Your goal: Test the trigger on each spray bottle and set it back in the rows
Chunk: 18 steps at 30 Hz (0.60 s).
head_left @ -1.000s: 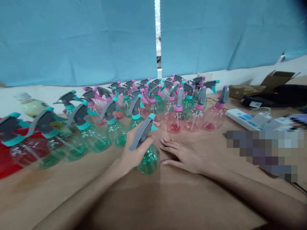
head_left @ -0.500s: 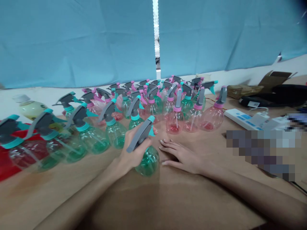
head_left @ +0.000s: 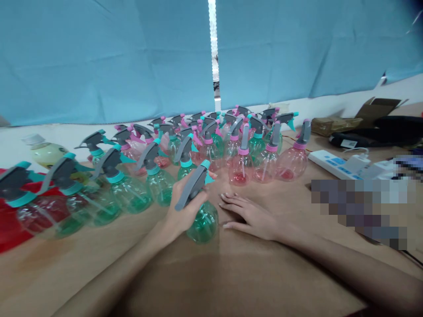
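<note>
My left hand is wrapped round the neck of a green spray bottle, just under its grey and teal trigger head. The bottle is clear green plastic and stands upright on the table, its collar partly hidden by my fingers. To the right of it, my right hand lies palm down on the table, fingers stretched out, touching no bottle. Beyond my hands stand pink spray bottles with pink collars. More green spray bottles form a row running to the left.
Behind these is a crowd of several more spray bottles. A capped bottle of pale liquid and a red item lie at the left. On the right are a white power strip, a cardboard box and a blurred-out patch.
The view has shifted very slightly. Both hands and the held spray bottle stay in nearly the same place.
</note>
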{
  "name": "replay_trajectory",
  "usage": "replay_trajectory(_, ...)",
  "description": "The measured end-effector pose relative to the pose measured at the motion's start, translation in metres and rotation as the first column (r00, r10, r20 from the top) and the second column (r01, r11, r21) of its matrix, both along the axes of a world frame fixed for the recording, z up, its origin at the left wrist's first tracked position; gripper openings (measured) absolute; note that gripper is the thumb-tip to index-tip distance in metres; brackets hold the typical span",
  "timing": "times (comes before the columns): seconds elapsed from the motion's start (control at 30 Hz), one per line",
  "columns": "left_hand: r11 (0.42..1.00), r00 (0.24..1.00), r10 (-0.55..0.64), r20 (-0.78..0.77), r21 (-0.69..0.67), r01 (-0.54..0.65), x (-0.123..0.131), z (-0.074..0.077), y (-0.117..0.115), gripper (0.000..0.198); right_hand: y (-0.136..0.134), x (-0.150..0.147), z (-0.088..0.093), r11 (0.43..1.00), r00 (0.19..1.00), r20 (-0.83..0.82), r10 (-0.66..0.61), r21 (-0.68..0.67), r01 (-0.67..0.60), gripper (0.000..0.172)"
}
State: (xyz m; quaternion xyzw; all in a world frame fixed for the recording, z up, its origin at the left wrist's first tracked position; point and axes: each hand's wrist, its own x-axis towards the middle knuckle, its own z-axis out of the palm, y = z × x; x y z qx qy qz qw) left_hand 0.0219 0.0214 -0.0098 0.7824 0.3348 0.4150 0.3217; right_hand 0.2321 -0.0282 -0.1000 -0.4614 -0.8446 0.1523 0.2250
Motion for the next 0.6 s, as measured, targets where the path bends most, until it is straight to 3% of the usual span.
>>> replay_trajectory(0.43, 0.999, 0.999, 0.044, -0.018, 0.013, -0.044, 0.0013, -0.0021, -0.0008, 0.009, -0.0005, -0.0006, 0.0014, 1.000, 1.000, 0.010, -0.001, 0.009, 0.001, 0.066)
replay_trajectory(0.6, 0.997, 0.998, 0.059, -0.029, 0.054, -0.058, 0.0019, -0.0012, -0.0011, 0.017, 0.0002, -0.0004, 0.0008, 1.000, 1.000, 0.019, 0.012, 0.023, -0.013, 0.068)
